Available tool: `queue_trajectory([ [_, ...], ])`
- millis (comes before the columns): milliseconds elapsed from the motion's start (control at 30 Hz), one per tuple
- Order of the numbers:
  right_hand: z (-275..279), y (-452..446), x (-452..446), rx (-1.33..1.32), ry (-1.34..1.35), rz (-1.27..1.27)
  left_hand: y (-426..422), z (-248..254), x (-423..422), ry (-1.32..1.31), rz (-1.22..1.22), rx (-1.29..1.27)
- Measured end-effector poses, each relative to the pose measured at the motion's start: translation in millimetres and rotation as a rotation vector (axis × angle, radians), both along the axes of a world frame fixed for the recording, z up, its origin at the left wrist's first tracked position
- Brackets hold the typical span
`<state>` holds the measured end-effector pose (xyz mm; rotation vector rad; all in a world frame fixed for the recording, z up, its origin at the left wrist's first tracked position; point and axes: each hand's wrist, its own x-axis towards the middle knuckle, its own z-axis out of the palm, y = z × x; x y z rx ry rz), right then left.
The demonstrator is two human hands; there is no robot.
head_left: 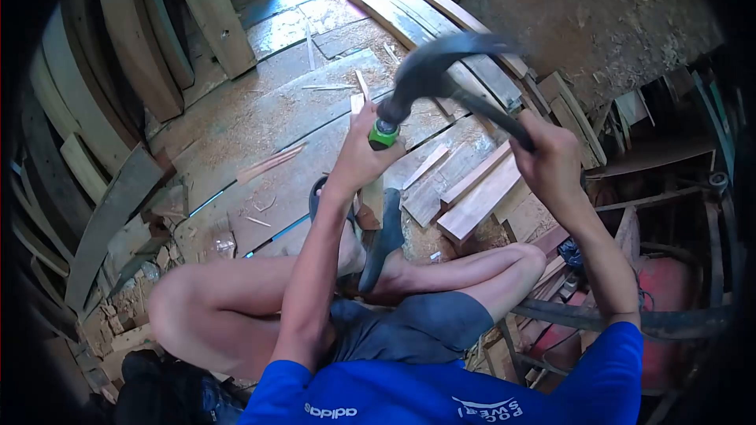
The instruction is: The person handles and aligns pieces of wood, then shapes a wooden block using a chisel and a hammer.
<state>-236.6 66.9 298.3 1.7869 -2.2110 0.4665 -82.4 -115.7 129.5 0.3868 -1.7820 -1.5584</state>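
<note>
My right hand is closed round the dark handle of a claw hammer. The hammer's face meets or nearly meets the butt end of a green-handled chisel; its curved claw points right, slightly blurred. My left hand is wrapped round the chisel, whose blade is hidden below the hand. Under it, a narrow wood piece stretches away from me between my feet, which wear dark sandals. Part of that wood is covered by my left hand and forearm.
Wood blocks lie just right of my feet. Long boards stretch towards the back. Curved planks lean at the left. Shavings and splinters litter the plank floor. A red object with metal bars stands at the right.
</note>
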Motion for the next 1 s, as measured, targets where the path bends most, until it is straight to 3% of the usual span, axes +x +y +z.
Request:
queue_trajectory([
  [100,-4,-6,16,-0.128,-0.410,-0.156,6,0,6,-0.069,0.016,-0.118],
  [200,-22,1,-4,0.032,0.119,0.019,2,0,10,-0.042,0.125,-0.226],
  [233,-23,2,-6,0.069,0.123,0.032,4,-4,8,-0.035,0.161,-0.167],
  [333,-20,-2,3,-0.108,-0.274,-0.091,3,-2,8,-0.093,0.092,-0.336],
  [400,-18,-5,12,-0.140,-0.451,-0.166,8,-1,13,-0.116,0.062,-0.257],
  [467,-28,-4,7,-0.136,-0.173,0.020,6,8,12,-0.100,0.092,-0.239],
  [567,-24,4,-4,0.108,0.055,0.038,3,-10,9,-0.111,0.110,-0.288],
  [700,-27,-4,13,-0.082,-0.450,-0.220,8,-6,14,-0.148,0.073,-0.281],
  [767,-40,3,5,0.025,-0.162,-0.079,4,-4,16,-0.140,0.091,-0.352],
  [833,-31,6,-3,0.130,0.072,0.012,4,-3,18,-0.141,0.146,-0.238],
  [1000,-23,-2,10,-0.114,-0.392,-0.148,3,4,23,-0.192,0.037,-0.294],
])
